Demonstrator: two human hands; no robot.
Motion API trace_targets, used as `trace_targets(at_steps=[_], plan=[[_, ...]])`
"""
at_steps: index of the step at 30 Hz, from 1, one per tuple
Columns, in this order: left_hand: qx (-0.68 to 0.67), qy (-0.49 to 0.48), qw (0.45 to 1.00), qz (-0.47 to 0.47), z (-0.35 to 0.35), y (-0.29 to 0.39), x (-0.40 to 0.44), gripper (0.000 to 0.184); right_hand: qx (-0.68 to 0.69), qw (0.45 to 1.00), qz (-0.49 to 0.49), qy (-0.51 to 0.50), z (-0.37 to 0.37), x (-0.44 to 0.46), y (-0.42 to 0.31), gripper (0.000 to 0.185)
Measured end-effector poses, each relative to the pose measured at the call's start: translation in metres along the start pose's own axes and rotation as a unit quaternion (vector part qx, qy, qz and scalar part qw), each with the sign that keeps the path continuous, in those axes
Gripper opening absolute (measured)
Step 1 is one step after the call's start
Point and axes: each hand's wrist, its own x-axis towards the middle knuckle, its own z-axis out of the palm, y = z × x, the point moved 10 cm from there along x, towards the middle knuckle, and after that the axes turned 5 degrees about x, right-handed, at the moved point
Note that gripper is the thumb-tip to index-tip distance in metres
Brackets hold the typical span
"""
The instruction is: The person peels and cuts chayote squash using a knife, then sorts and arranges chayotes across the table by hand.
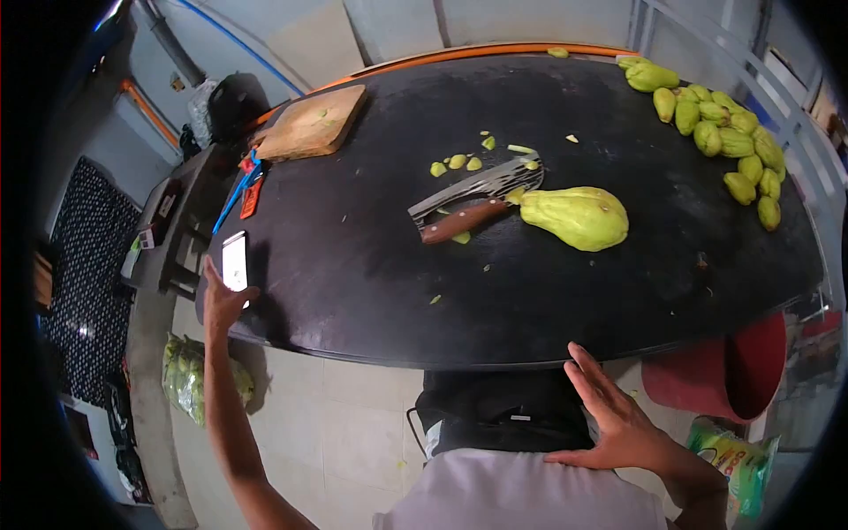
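At the left of the frame, the left hand is at the near-left edge of the dark table, beside the phone. Its thumb and forefinger are well parted: the forefinger is by the phone's left side, and the thumb reaches across near its lower end. Whether either presses on the phone, I cannot tell. The step in hand seems to be handling or positioning the phone; a secure hold would call for closing thumb and fingers on opposite edges, without tipping it off the rim.

Above the phone lie a blue-and-orange tool and, in the upper left, a wooden board. Near the middle, a knife lies among small green scraps, its blade streaked. Just right of it is a large green fruit, narrow end toward the knife, well apart from both hands. Cutting seems paused.

In the lower right, the right hand is just off the table's near edge, fingers spread and nothing held, thumb toward the shirt. More green fruits cluster in the upper right, beyond its fingertips.
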Motion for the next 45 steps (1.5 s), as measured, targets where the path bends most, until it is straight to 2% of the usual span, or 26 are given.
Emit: trace_targets(at_steps=[1, 2, 3, 6, 7, 9, 12, 15, 18, 22, 25, 26, 28, 30, 31, 33, 36, 39, 40, 41, 42, 43, 45], plan=[[-0.040, -0.022, 0.998, -0.031, 0.005, -0.002, 0.001, 0.132, -0.012, 1.000, -0.006, 0.016, 0.002, 0.001, -0.002, 0.110], [-0.003, 0.055, 0.997, 0.049, 0.010, -0.036, 0.023, 0.132, -0.024, 0.999, -0.012, 0.032, 0.003, 0.002, -0.003, 0.109], [-0.035, 0.025, 0.999, 0.019, 0.020, -0.034, 0.013, 0.132, -0.046, 0.998, -0.018, 0.035, -0.004, -0.008, -0.003, 0.108], [-0.049, 0.008, 0.999, 0.008, 0.017, -0.031, 0.014, 0.131, -0.085, 0.994, -0.036, 0.054, -0.003, -0.009, -0.007, 0.103], [0.015, 0.088, 0.993, 0.079, 0.012, -0.022, 0.013, 0.128, -0.086, 0.994, -0.038, 0.053, -0.003, -0.009, -0.008, 0.103], [0.013, 0.028, 0.999, 0.017, 0.019, -0.030, 0.013, 0.125, -0.085, 0.994, -0.047, 0.051, -0.003, -0.008, -0.011, 0.102], [0.017, 0.003, 0.999, 0.033, 0.025, -0.033, 0.017, 0.116, -0.092, 0.994, -0.045, 0.043, -0.003, -0.006, -0.011, 0.102], [0.064, 0.069, 0.980, 0.177, 0.011, 0.015, -0.001, 0.105, -0.082, 0.995, -0.048, 0.044, -0.001, -0.004, -0.009, 0.101], [0.025, -0.001, 0.992, 0.123, -0.001, 0.076, -0.027, 0.088, -0.088, 0.994, -0.050, 0.044, 0.003, -0.001, -0.007, 0.102], [-0.067, 0.010, 0.985, 0.161, -0.016, 0.150, -0.065, 0.071, -0.115, 0.988, -0.084, 0.055, 0.004, 0.002, -0.013, 0.097], [-0.181, -0.028, 0.964, 0.195, -0.002, 0.201, -0.090, 0.066, -0.126, 0.967, -0.200, 0.098, -0.016, 0.001, -0.037, 0.081], [-0.222, -0.056, 0.947, 0.224, 0.004, 0.225, -0.102, 0.062, -0.190, 0.951, -0.206, 0.128, -0.038, 0.009, -0.056, 0.066], [-0.273, -0.095, 0.916, 0.278, 0.014, 0.277, -0.124, 0.053, -0.267, 0.909, -0.258, 0.190, -0.080, 0.031, -0.070, 0.065], [-0.273, -0.110, 0.895, 0.337, 0.024, 0.327, -0.136, 0.048, -0.288, 0.906, -0.186, 0.247, -0.124, 0.069, -0.066, 0.069], [-0.261, -0.114, 0.884, 0.370, 0.030, 0.350, -0.139, 0.046, -0.324, 0.907, -0.128, 0.237, -0.135, 0.094, -0.052, 0.074], [-0.195, -0.060, 0.869, 0.451, 0.050, 0.387, -0.139, 0.045, -0.414, 0.884, -0.077, 0.202, -0.136, 0.129, -0.022, 0.079], [-0.102, -0.094, 0.867, 0.479, 0.089, 0.420, -0.142, 0.047, -0.431, 0.890, 0.019, 0.151, -0.128, 0.165, 0.030, 0.078], [-0.063, -0.086, 0.857, 0.504, 0.107, 0.432, -0.146, 0.045, -0.369, 0.920, 0.054, 0.123, -0.137, 0.179, 0.049, 0.074], [-0.063, -0.098, 0.859, 0.499, 0.112, 0.432, -0.143, 0.043, -0.301, 0.941, -0.002, 0.156, -0.147, 0.179, 0.047, 0.071], [-0.063, -0.110, 0.860, 0.494, 0.116, 0.430, -0.140, 0.041, -0.160, 0.972, -0.006, 0.174, -0.160, 0.179, 0.051, 0.067], [-0.064, -0.121, 0.862, 0.488, 0.117, 0.429, -0.137, 0.039, 0.047, 0.980, 0.001, 0.193, -0.171, 0.181, 0.077, 0.063], [-0.114, -0.142, 0.866, 0.466, 0.115, 0.427, -0.130, 0.036, 0.250, 0.946, 0.007, 0.205, -0.178, 0.185, 0.102, 0.059], [-0.210, -0.181, 0.863, 0.422, 0.109, 0.423, -0.115, 0.030, 0.591, 0.782, 0.078, 0.185, -0.168, 0.188, 0.134, 0.060]])
